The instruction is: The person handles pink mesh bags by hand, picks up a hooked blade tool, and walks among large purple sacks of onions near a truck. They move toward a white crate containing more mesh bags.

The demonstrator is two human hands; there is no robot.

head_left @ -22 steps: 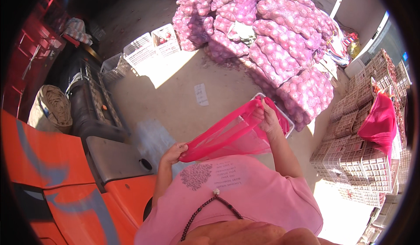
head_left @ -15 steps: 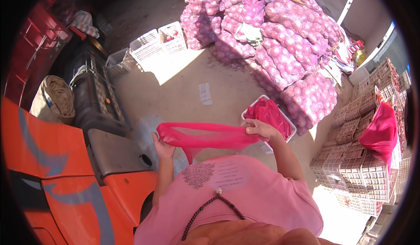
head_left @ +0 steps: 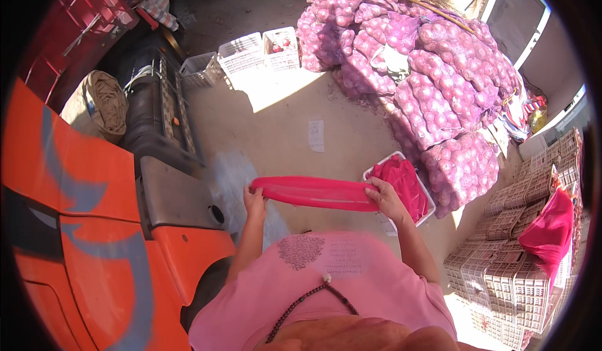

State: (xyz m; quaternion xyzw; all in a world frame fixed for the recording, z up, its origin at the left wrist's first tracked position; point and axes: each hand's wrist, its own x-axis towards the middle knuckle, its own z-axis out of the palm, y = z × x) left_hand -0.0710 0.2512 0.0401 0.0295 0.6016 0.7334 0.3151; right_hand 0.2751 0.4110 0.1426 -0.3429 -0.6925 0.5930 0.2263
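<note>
And here we are: our left hand (head_left: 254, 202) has its fingers clamped on the left end of the red mesh piece (head_left: 313, 192), our right hand (head_left: 387, 198) has its fingers clamped on the right end, and the mesh spans the gap between our 2 hands, stretched nearly level in front of the pink shirt (head_left: 370, 288). Just beyond the right hand, on the floor (head_left: 282, 138), sits a white crate (head_left: 431, 208) with more red mesh inside. Behind it, far right, we see a big heap of mesh sacks (head_left: 439, 100) full of round purple-pink produce! Far left, 3 pale plastic crates (head_left: 241, 55) stand in a row. Near right, stacked crates (head_left: 501, 276) carry a draped red cloth (head_left: 549, 232); near left, we have orange panels (head_left: 100, 251).
</note>
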